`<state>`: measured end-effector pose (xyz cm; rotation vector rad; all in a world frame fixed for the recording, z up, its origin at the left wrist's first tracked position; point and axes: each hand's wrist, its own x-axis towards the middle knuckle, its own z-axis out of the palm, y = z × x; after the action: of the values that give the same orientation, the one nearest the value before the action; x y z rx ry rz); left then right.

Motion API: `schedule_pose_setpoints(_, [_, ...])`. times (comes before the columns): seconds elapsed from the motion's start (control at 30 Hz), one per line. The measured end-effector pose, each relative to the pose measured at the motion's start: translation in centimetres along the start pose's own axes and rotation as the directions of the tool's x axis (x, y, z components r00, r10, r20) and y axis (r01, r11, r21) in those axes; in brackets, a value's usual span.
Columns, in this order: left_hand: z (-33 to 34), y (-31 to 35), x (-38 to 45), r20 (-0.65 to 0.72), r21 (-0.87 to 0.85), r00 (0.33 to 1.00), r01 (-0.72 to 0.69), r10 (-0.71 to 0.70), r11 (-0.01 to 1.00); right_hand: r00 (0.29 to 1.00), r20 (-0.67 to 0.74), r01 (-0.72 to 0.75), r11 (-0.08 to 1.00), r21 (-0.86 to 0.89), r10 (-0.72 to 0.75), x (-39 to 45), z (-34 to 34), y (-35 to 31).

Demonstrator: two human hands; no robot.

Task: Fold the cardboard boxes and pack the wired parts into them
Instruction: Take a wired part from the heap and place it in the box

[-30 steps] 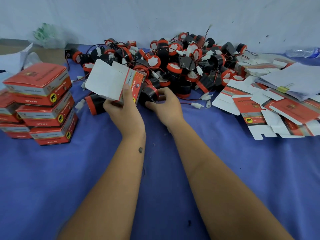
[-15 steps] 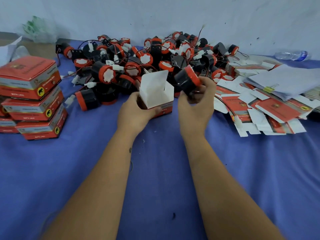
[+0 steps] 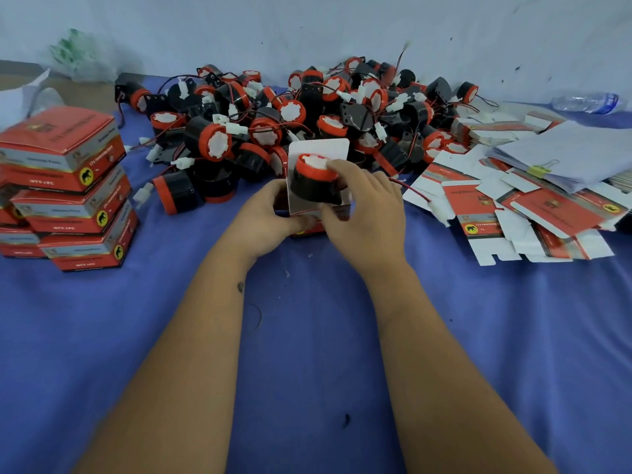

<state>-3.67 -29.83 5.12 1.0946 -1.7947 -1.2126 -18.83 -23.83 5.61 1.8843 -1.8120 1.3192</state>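
I am partway through packing: one wired part is going into an open box, with many more parts and boxes waiting.

The big heap of loose wired parts (image 3: pixel 301 111) across the back of the blue table (image 3: pixel 307 354) is still unpacked, and a spread of flat unfolded boxes (image 3: pixel 513 206) lies to my right. A stack of closed boxes (image 3: pixel 68 186) stands at my left, so I judge a small share is done. My left hand (image 3: pixel 266 217) grips the open box (image 3: pixel 318 186) in front of me, its white flap upright. My right hand (image 3: pixel 362 206) grips a black and red part (image 3: pixel 316 179), sitting in the box mouth. Its wire (image 3: pixel 415 193) trails outside to the right. My hands hide the box's lower half, and I cannot tell how deep the part sits.
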Motion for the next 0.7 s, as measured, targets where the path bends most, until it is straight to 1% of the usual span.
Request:
schedule_pose_setpoints(0.07, [-0.06,0.03,0.01,0.003,-0.016,1.000,-0.003,0.003,1.000,0.999,0.030,0.039,0.998,-0.045,-0.038,-0.11,-0.11,-0.14])
schedule_pose_setpoints(0.17, [-0.14,0.16,0.00,0.012,-0.022,1.000,-0.010,0.010,1.000,0.997,0.056,0.064,0.996,-0.056,-0.061,-0.21,-0.13,-0.49])
schedule_pose_setpoints(0.23, [-0.13,0.25,-0.08,0.012,-0.017,1.000,-0.016,0.016,1.000,0.997,0.065,0.044,0.999,-0.025,-0.043,-0.16,-0.25,-0.65])
schedule_pose_setpoints(0.37, [-0.17,0.34,-0.22,0.032,-0.038,0.999,-0.025,0.026,0.999,0.999,0.040,-0.013,0.994,0.108,0.008,0.05,-0.44,-0.83])
schedule_pose_setpoints(0.47, [-0.17,0.33,-0.18,0.051,-0.034,0.998,-0.031,0.033,0.999,1.000,-0.001,-0.001,0.998,0.067,0.001,0.27,-0.35,-0.86])
schedule_pose_setpoints(0.57, [-0.32,0.38,-0.08,0.064,-0.021,0.998,-0.014,0.016,1.000,1.000,0.007,0.025,1.000,0.017,-0.025,0.36,-0.21,-0.76])
schedule_pose_setpoints(0.7, [-0.30,0.44,-0.13,0.075,-0.008,0.997,-0.007,0.008,1.000,1.000,-0.004,0.011,1.000,0.013,-0.011,0.58,-0.10,-0.74])
